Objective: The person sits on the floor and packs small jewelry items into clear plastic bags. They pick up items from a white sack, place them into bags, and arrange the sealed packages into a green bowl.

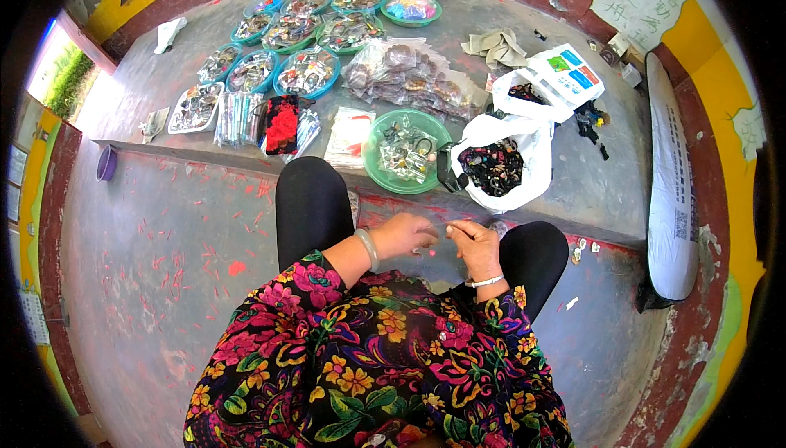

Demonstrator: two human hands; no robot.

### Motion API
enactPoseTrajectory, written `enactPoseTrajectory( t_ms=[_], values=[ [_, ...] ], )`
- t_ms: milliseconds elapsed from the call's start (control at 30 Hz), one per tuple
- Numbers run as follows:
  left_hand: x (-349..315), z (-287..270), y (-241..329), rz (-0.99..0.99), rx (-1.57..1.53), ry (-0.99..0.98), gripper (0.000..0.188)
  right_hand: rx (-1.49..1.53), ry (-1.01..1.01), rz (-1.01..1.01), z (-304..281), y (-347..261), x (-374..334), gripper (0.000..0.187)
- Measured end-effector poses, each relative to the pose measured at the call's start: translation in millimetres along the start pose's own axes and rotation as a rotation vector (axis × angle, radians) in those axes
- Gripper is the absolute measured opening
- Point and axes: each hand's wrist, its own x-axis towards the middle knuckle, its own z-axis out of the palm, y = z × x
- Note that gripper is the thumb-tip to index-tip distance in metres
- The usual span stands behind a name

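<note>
My left hand point(399, 236), with a pale bangle at its wrist, has its fingers bent together above the gap between my knees. Close beside it, my right hand point(476, 248) is closed in a pinch, thumb against fingers. Between the fingertips there seems to be something thin and pale, too small to name. Just ahead of the hands, on the raised platform, sits a green basin point(374, 148) of small clear packets and dark rings. A white plastic bag point(538, 171) stands open right of the basin, full of dark, colour-flecked bands point(491, 166).
Behind lie heaped clear packets point(401, 72) and several filled bowls point(309, 72). A black-and-red pouch point(282, 125) and white packets point(350, 135) lie left of the basin. The platform edge point(573, 225) runs past my knees. A long white board-like thing point(673, 186) leans at right.
</note>
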Motion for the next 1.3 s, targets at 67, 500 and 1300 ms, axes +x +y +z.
enactPoseTrajectory(
  t_ms=[67, 500, 1300],
  values=[
    [2, 1, -7, -0.021, -0.087, -0.018, 0.021, 0.026, -0.066, -0.079, -2, 9, 2, 0.013],
    [-2, -5, 0, 0.096, 0.023, -0.108, 0.027, -0.049, -0.248, 0.024, -6, -1, 0, 0.013],
    [0, 1, 1, 0.076, 0.027, -0.157, 0.024, -0.268, -0.22, -0.447, -3, 16, 4, 0.011]
  ],
)
